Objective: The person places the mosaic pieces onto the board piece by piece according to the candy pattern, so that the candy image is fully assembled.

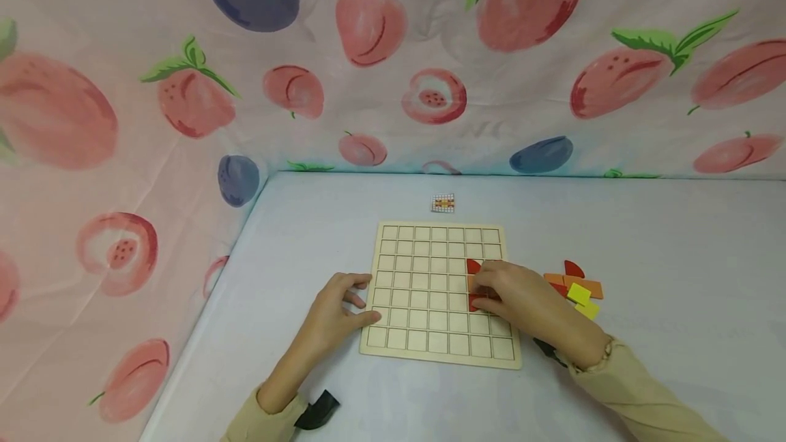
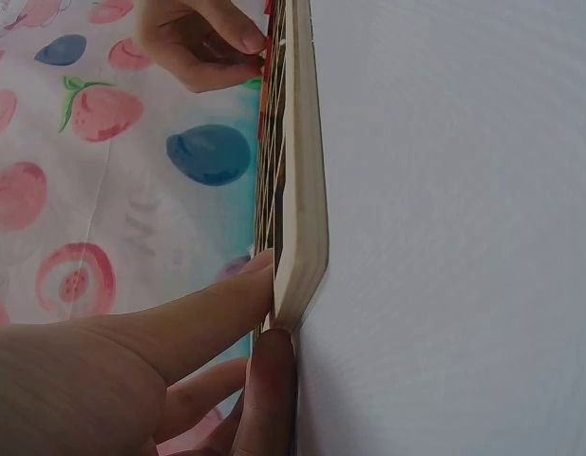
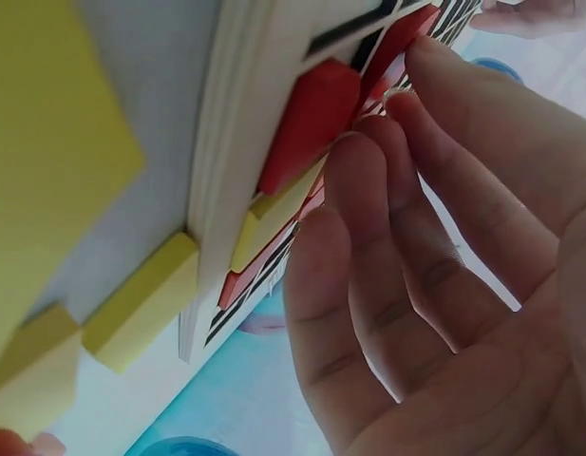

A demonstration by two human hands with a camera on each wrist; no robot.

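Note:
A pale wooden grid board point(image 1: 419, 340) lies on the table. My left hand point(image 1: 334, 312) rests at its left edge, thumb on top and other fingers along the side; the left wrist view shows fingertips point(image 2: 270, 366) against the rim. Over the board's right columns, my right hand point(image 1: 512, 292) has thumb and index finger at a red quarter-circle piece point(image 1: 473, 303), seemingly pinching it. An orange piece point(image 1: 471, 283) and another red quarter-circle point(image 1: 473, 266) sit just beyond. In the right wrist view, a red piece point(image 3: 311, 119) and a yellow piece point(image 3: 278, 214) lie on the board, partly behind my fingers.
Right of the board lies a loose pile of orange pieces point(image 1: 586, 286), yellow squares point(image 1: 579, 294) and red pieces point(image 1: 574, 269). A small pattern card point(image 1: 443, 203) lies beyond the board. Fruit-printed cloth point(image 1: 430, 33) hangs behind and to the left of the table.

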